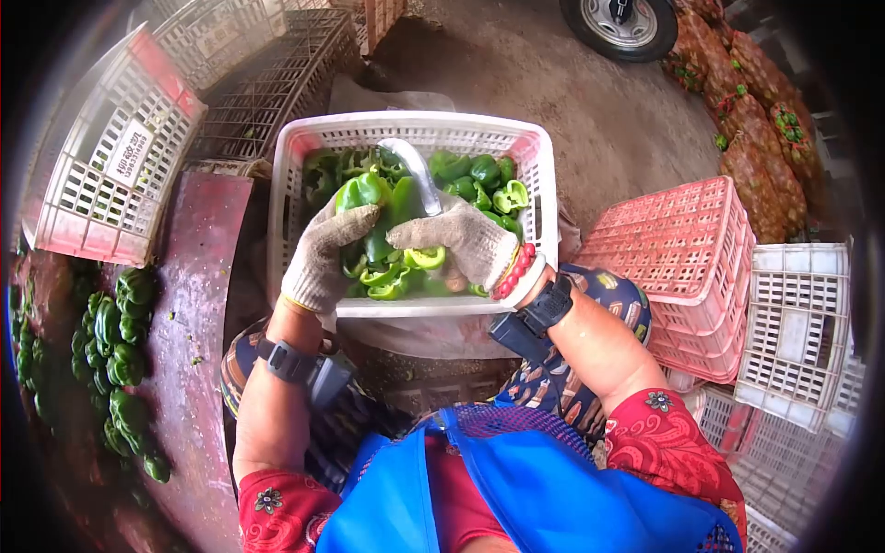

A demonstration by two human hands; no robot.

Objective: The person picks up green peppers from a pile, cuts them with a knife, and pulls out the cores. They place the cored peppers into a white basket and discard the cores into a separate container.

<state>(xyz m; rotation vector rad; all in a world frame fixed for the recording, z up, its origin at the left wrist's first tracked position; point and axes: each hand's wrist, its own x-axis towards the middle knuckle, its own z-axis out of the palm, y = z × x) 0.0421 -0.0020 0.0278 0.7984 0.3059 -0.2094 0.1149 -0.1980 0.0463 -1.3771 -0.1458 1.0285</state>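
Note:
My left hand (330, 247), in a knitted work glove, is closed around a green bell pepper (363, 192) held over a white plastic crate (415, 123). Close beside it, my right hand (466, 241), gloved too, grips a shiny, silvery, hook-shaped tool (419, 170) that curves up and away over the crate. The tool's lower end disappears into the right glove. Beneath both hands, the crate holds many green peppers, with cut pieces (424, 258) at the near side and more cut peppers (510, 196) to the right.
Whole green peppers (118, 341) lie to the left, by a reddish board (198, 341). White crates (124, 147) stand at upper left; stacked pink crates (668, 240) and a white crate (795, 323) are at right. A wheel (619, 23) and filled mesh sacks (751, 138) are farther back.

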